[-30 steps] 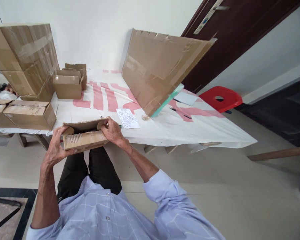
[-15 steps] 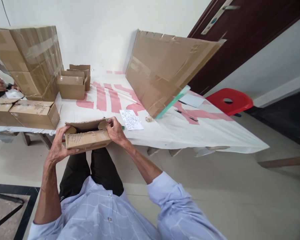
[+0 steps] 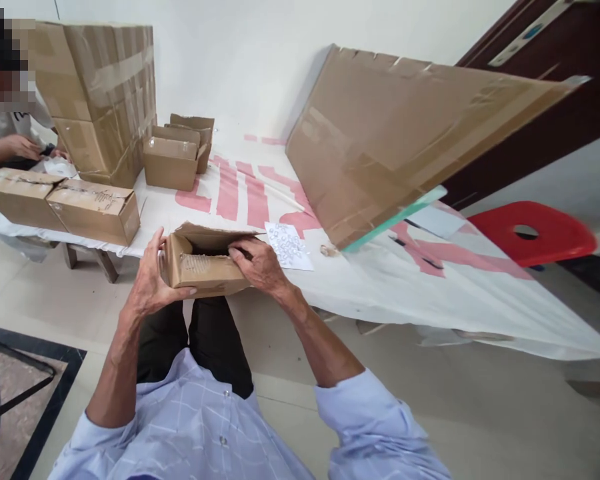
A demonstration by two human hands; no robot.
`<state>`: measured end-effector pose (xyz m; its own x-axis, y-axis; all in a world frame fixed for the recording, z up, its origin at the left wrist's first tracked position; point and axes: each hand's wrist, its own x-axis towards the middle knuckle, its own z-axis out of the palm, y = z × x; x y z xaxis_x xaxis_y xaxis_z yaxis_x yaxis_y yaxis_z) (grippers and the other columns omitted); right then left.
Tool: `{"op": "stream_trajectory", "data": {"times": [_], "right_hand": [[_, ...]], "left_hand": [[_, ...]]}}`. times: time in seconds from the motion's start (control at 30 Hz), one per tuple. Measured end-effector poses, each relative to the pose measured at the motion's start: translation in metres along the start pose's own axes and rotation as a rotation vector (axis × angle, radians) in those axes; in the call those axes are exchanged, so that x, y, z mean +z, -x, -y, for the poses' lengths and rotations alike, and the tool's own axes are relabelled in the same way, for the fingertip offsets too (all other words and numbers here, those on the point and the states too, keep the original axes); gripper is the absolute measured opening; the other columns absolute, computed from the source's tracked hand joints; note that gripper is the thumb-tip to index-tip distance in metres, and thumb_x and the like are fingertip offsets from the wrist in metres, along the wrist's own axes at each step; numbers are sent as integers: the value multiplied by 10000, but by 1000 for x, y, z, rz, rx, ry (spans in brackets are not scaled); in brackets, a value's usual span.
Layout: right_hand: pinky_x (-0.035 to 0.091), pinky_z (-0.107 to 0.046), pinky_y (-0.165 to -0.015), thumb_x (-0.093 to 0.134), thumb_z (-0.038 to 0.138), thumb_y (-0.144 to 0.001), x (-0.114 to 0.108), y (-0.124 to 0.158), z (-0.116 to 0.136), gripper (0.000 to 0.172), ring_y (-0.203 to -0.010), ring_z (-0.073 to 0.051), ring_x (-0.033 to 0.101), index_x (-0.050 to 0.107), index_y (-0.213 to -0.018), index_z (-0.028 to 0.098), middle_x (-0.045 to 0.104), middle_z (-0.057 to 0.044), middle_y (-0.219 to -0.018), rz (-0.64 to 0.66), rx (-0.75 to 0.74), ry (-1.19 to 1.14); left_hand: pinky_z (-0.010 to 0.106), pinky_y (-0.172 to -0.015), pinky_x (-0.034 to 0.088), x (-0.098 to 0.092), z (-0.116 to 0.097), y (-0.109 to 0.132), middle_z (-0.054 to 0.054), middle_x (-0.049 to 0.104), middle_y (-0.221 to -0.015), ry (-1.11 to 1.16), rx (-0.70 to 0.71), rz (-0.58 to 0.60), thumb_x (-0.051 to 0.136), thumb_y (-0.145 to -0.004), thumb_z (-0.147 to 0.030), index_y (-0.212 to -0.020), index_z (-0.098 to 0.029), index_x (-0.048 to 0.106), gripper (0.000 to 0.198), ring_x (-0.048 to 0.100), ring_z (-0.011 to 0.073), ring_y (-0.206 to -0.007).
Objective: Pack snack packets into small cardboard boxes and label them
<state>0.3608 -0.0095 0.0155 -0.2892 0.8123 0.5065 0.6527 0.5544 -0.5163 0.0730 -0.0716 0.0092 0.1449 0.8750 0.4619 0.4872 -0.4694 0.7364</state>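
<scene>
A small brown cardboard box (image 3: 213, 275) is tilted at the table's near edge, above my lap, its long top opening toward me. A back flap stands raised along the far side; the inside is dark and its contents cannot be seen. My left hand (image 3: 153, 277) grips the left end, thumb along the lower front and fingers up the side. At the right end of the opening, my right hand (image 3: 261, 263) has its fingers curled over the edge, with the fingertips partly inside. Just beyond that hand lies a white sheet with small printed shapes (image 3: 289, 247).
Two closed boxes (image 3: 94, 208) line the table's left edge before a tall taped carton stack (image 3: 105, 100). Smaller open boxes (image 3: 173, 160) stand behind. A large cardboard panel (image 3: 405, 133) leans at right, near a red stool (image 3: 540, 233). Another person's hand (image 3: 24, 147) is at far left.
My right fingers have moved from pinching the rounded end flap to reaching into the opening, and that flap is now out of sight. The whole scene has shifted right in view.
</scene>
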Motion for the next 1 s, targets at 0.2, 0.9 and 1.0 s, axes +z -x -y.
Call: {"op": "stream_trajectory", "data": {"times": [0.2,0.9,1.0], "right_hand": [[593,-415,-937,559,343,-991,-8,4,-11,266,-968,-262,755,795,-947,228,828,-90,-1016,35,74,-99],[555,-353,-993,503,240,-983,-33,-23,44,344,-1065,-249,762,831,-1072,186,833,-94,-1192,630,46,25],[528,-327,-929,524,231,-959,-36,-21,52,293,-981,-221,744,812,-966,179,833,-86,-1093,586,14,-40]], "left_hand": [[630,-1211,424,16,-17,1,221,465,-1625,-27,49,-38,941,-642,-725,-1686,-259,211,1356,474,443,-1500],[604,-1191,507,-20,-5,6,175,444,-1628,-13,112,114,962,-692,-374,-1640,-293,375,1117,473,426,-1508],[579,-1132,559,-25,0,7,188,421,-1654,24,100,137,952,-720,-393,-1657,-296,358,1114,470,424,-1515]]}}
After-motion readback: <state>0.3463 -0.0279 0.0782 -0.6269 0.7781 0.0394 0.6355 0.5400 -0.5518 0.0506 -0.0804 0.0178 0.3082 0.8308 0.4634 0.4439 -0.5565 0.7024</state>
